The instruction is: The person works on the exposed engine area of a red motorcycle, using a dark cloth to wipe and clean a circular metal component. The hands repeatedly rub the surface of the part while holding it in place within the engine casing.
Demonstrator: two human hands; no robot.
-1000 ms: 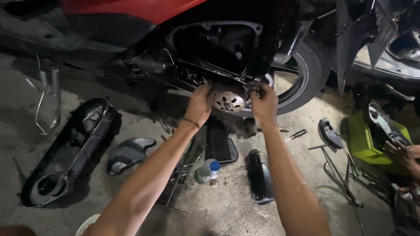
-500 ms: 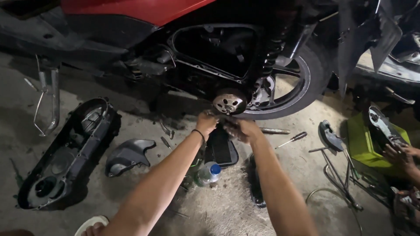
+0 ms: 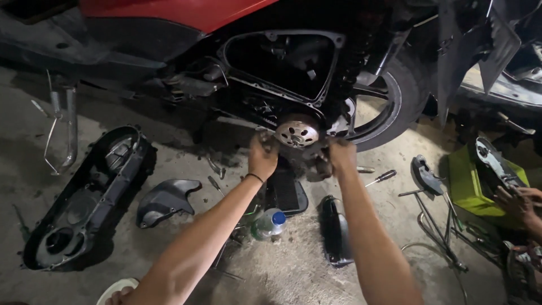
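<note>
Low down, beside a red-bodied scooter (image 3: 169,14) on a concrete floor (image 3: 282,271). Left hand (image 3: 263,157) raised to the lower left edge of a round metal drum with holes (image 3: 297,132) on the open engine side, fingers curled at its rim; thin dark band on the wrist. Right hand (image 3: 340,155) just right of and below the drum, fingers closed around a dark greasy part (image 3: 319,164), too dim to make out. Drum seated just ahead of the rear wheel (image 3: 389,107), under an open, dark, rounded-frame housing (image 3: 282,59).

Scattered on the floor: long black transmission cover (image 3: 84,197) lying open at left, small grey plastic cover (image 3: 164,200) just beside it, black ribbed panel (image 3: 288,195) below the hands, black curved piece (image 3: 336,229) under the right forearm. Clear plastic bottle with blue cap (image 3: 270,223) between the forearms, pale label band around its middle, print unreadable. Screwdriver with black handle (image 3: 381,178) near the wheel. Bright green boxy container (image 3: 474,183) at right, rectangular, a grey part resting on top. Another person's hand (image 3: 519,206) at the right edge, on that container's side. Metal stand (image 3: 62,124) at far left.
</note>
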